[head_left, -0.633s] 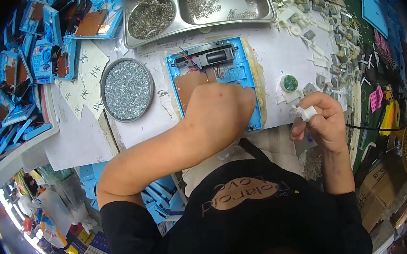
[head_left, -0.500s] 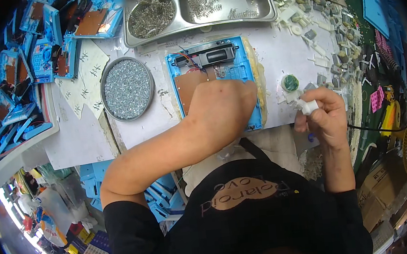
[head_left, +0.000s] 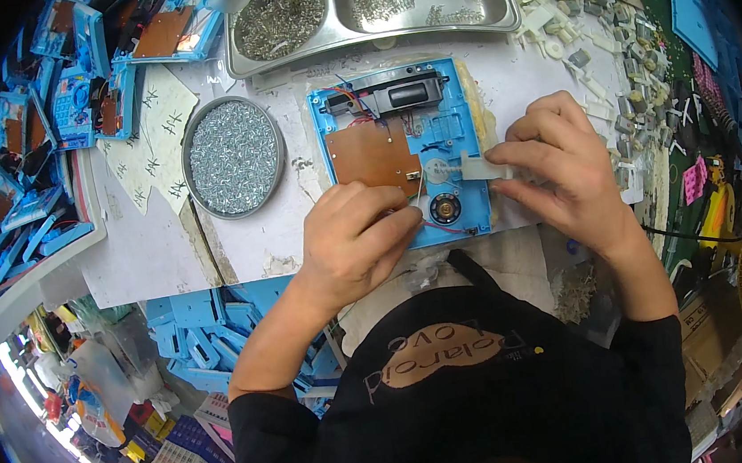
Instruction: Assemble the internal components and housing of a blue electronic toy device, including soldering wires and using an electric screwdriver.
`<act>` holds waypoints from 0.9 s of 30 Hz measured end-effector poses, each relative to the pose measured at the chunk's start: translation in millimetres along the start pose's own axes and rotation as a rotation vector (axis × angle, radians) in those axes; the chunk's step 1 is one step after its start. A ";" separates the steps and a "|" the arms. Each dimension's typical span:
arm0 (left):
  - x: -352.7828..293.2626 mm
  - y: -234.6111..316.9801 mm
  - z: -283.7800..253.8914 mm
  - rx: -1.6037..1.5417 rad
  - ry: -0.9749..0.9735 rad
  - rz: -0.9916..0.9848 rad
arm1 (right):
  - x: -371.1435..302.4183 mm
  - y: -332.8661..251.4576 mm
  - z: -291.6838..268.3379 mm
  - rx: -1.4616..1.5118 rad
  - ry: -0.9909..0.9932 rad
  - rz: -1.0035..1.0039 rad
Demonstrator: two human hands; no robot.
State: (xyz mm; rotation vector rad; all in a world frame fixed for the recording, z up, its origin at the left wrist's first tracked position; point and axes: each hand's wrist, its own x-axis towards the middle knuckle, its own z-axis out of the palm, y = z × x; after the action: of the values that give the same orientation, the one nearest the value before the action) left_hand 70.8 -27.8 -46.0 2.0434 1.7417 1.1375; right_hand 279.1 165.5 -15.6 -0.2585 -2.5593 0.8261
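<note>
Your right hand (head_left: 556,160) is pinching a white plastic part (head_left: 479,168) between thumb and fingers, holding it over the right edge of an opened blue casing (head_left: 476,208); its slimmer, clear end is pointing left, and contact with the casing is something I cannot tell. Your left hand (head_left: 358,233) is bending over the casing's lower-left edge, fingers curled in toward the thumb; whether they are gripping anything, I cannot tell. The casing is lying on the desk (head_left: 151,262) in front of you, carrying a brown circuit board (head_left: 370,156), a black block (head_left: 407,94) near its top and a round black piece (head_left: 445,209) at lower right. To its left, a round dish (head_left: 281,155) is holding small metal pieces (head_left: 233,157); beyond, a steel tray (head_left: 380,45) is holding springs (head_left: 279,21). Loose white and grey parts (head_left: 582,59) are lying at upper right, while more blue casings (head_left: 25,122) are piling up at upper left
</note>
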 end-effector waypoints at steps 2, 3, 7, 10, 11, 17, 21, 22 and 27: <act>-1.2 -1.4 5.1 -0.024 0.066 -0.015 | 7.0 -3.2 0.2 -0.023 -0.031 -0.024; 1.2 -1.1 4.4 -0.024 0.064 -0.006 | 9.5 -2.9 -2.1 -0.030 -0.030 -0.026; 25.7 -0.1 1.7 -0.020 0.011 0.045 | 6.8 1.4 -14.8 -0.033 -0.001 0.067; 44.3 -3.2 2.3 -0.004 -0.145 0.095 | -6.3 8.6 -23.4 -0.013 0.067 0.159; 48.7 -4.1 3.1 0.003 -0.211 0.111 | -10.9 9.0 -25.3 -0.003 0.086 0.189; 62.8 -5.0 5.5 -0.005 -0.239 0.178 | -31.9 11.3 -29.9 0.082 0.141 0.263; 50.0 -3.9 -2.0 0.002 -0.220 0.222 | -27.9 10.4 -22.0 0.067 0.103 0.184; 44.5 -3.7 -6.6 0.010 -0.237 0.209 | -24.6 9.7 -18.6 0.053 0.081 0.149; 22.8 -2.3 -4.9 -0.022 -0.008 -0.008 | -8.2 5.5 -5.5 0.043 0.031 0.036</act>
State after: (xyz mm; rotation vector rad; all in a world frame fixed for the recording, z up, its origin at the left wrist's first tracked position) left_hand 65.7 -7.8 -34.9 2.0240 1.7239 1.1401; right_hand 289.2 170.2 -17.7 -0.3029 -2.5119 0.8822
